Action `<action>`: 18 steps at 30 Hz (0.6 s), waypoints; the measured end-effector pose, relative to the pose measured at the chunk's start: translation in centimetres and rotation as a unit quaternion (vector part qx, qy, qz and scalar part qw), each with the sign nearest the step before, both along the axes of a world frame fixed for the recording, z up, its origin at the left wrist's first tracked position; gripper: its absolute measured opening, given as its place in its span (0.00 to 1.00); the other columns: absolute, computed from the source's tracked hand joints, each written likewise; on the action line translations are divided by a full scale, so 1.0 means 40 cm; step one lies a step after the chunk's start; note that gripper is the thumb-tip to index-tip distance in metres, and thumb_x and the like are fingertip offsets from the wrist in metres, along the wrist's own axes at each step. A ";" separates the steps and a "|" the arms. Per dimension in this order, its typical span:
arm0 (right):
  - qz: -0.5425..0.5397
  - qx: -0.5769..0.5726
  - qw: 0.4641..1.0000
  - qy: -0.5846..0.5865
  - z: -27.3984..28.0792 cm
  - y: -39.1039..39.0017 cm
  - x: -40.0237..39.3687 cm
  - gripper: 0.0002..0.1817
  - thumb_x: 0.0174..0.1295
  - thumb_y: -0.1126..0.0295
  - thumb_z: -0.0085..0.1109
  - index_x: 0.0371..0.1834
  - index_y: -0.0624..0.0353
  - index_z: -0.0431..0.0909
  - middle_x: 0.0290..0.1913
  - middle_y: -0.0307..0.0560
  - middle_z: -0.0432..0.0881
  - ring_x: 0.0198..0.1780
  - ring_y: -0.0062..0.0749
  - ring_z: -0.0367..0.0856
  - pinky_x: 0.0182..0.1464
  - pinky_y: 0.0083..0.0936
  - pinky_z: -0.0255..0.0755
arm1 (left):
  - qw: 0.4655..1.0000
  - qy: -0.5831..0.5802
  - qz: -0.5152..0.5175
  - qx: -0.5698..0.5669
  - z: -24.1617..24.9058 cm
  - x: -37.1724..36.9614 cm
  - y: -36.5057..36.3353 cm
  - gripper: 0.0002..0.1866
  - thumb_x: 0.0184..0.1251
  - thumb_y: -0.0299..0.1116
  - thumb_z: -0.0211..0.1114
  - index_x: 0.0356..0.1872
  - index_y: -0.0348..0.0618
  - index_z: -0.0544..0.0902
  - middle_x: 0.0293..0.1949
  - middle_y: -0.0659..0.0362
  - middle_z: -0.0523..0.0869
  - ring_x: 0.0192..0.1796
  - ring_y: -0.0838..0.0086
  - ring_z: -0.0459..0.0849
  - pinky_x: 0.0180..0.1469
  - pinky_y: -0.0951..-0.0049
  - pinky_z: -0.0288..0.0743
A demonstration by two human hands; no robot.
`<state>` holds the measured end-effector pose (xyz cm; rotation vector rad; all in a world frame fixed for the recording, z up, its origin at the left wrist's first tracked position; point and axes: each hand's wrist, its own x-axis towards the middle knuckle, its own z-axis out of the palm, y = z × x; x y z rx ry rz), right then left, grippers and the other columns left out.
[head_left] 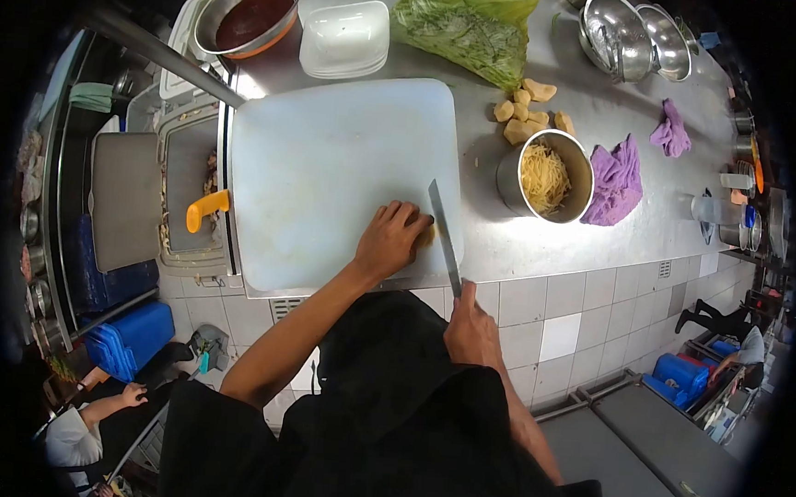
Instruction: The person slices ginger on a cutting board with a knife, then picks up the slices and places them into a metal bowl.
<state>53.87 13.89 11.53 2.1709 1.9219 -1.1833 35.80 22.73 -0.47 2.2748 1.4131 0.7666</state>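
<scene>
A white cutting board (330, 170) lies at the steel counter's near edge. My left hand (387, 241) is closed over a small yellowish piece (427, 235), which looks like peeled potato, near the board's right side; the fingers hide most of it. In my right hand (473, 330) is the handle of a kitchen knife (445, 229), its blade just right of that piece and pointing away from me. A steel pot (510, 184) of thin yellowish shreds (544, 178) stands right of the board. Several peeled potatoes (524, 119) lie behind the pot.
Purple cloths (617, 183) lie right of the pot. Behind are a yellow-green bag of greens (469, 27), white dishes (345, 42), a bowl of dark red liquid (255, 19) and steel bowls (613, 33). A scrap bin (189, 169) adjoins the board's left. Other people are at both sides.
</scene>
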 end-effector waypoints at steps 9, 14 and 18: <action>-0.032 -0.065 0.995 -0.062 0.034 -0.068 -0.012 0.15 0.80 0.70 0.45 0.65 0.58 0.62 0.49 0.76 0.85 0.45 0.76 0.85 0.46 0.62 0.78 | 1.000 0.010 -0.007 -0.018 -0.002 -0.004 0.006 0.20 0.57 0.23 0.67 0.53 0.45 0.86 0.47 0.55 0.81 0.53 0.59 0.80 0.55 0.58 0.75; 0.006 -0.051 0.999 -0.006 -0.101 -0.042 0.006 0.29 0.64 0.78 0.53 0.68 0.63 0.58 0.52 0.78 0.81 0.46 0.80 0.83 0.47 0.66 0.77 | 1.000 0.017 -0.007 -0.009 -0.010 -0.002 0.006 0.21 0.55 0.22 0.68 0.53 0.45 0.85 0.49 0.55 0.81 0.54 0.58 0.80 0.56 0.58 0.75; 0.010 -0.024 1.000 0.017 -0.074 -0.009 -0.007 0.28 0.64 0.79 0.51 0.67 0.65 0.58 0.52 0.79 0.81 0.46 0.81 0.82 0.47 0.68 0.76 | 1.000 0.020 -0.011 -0.008 -0.010 -0.007 0.005 0.22 0.53 0.22 0.68 0.52 0.44 0.85 0.49 0.55 0.81 0.54 0.58 0.80 0.57 0.58 0.75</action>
